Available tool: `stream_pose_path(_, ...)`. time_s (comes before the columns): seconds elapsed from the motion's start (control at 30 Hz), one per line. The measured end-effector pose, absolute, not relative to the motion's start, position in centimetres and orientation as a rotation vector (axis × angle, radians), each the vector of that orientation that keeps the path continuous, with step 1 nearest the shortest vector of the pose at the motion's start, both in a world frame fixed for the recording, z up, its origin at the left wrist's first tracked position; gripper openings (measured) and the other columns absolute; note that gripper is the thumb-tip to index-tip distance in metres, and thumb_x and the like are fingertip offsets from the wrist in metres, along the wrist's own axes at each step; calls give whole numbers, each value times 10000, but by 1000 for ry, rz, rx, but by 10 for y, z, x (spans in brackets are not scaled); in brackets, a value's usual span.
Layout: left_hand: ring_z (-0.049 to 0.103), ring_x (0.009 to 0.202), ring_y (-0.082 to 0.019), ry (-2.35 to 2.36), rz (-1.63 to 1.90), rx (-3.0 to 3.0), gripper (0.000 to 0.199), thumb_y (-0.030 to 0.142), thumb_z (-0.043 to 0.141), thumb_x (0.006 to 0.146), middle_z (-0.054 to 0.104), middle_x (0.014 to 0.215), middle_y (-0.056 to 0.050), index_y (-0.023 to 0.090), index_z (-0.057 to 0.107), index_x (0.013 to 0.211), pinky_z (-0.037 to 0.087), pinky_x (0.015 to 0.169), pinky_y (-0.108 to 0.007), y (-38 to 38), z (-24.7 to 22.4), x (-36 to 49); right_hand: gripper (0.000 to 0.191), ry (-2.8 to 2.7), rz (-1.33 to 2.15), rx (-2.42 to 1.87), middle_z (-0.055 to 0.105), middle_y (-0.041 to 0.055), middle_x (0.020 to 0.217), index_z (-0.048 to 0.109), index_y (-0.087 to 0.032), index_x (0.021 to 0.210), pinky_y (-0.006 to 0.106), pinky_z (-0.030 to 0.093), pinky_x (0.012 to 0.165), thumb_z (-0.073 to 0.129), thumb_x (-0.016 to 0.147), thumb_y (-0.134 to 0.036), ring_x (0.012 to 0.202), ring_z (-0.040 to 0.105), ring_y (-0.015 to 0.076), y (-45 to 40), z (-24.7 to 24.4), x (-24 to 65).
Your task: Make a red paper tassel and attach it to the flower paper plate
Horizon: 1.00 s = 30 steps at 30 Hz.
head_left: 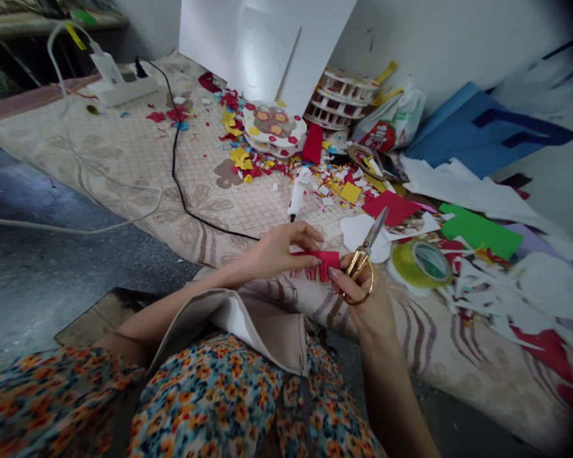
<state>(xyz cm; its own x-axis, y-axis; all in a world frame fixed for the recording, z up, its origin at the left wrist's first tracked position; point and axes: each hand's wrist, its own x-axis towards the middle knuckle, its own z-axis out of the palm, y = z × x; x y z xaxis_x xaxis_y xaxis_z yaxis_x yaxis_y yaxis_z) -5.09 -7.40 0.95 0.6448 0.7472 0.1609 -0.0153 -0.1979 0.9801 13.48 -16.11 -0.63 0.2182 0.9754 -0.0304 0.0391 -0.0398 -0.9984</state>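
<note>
A red strip with a fringed lower edge is stretched between my two hands near the table's front edge. My left hand pinches it at its left part, thumb and fingers together. The fingertips of my right hand hold its right end. Gold-handled scissors hang on my right hand, a finger through the loop and the blades pointing up and away. Just beyond my left hand lies a white glue gun with a black cord.
Right of my hands sit a yellow tape roll, a green sheet and white scraps. Behind are a decorated flower-shaped piece, a tiered white stand and a blue bag. A power strip stands far left.
</note>
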Motion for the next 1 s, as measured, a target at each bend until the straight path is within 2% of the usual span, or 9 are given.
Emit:
stream_pose_path(0.23, 604, 683, -95, 423, 675, 1320, 355, 231, 728, 737, 638, 776, -9, 119, 563, 1031, 455, 660, -240, -69, -4, -42, 258, -1035, 1085, -1363, 522, -75, 597, 543, -219, 820, 213, 384, 438, 761, 704, -295, 465, 485, 83, -161, -3, 131)
stream_pose_path(0.77, 599, 679, -90, 460, 640, 1207, 384, 245, 778, 693, 661, 785, -14, 118, 591, 1004, 446, 665, -236, -72, -4, -42, 257, -1005, 1174, -1308, 536, -75, 573, 556, -213, 792, 202, 375, 434, 783, 679, -253, 448, 491, 72, -161, -2, 128)
stream_pose_path(1.0, 603, 678, -85, 448, 620, 1179, 371, 226, 776, 699, 667, 790, -13, 120, 593, 1004, 448, 669, -230, -71, -4, -43, 282, -978, 1180, -1328, 531, -77, 552, 538, -215, 769, 219, 376, 420, 789, 658, -284, 431, 481, 83, -161, -1, 126)
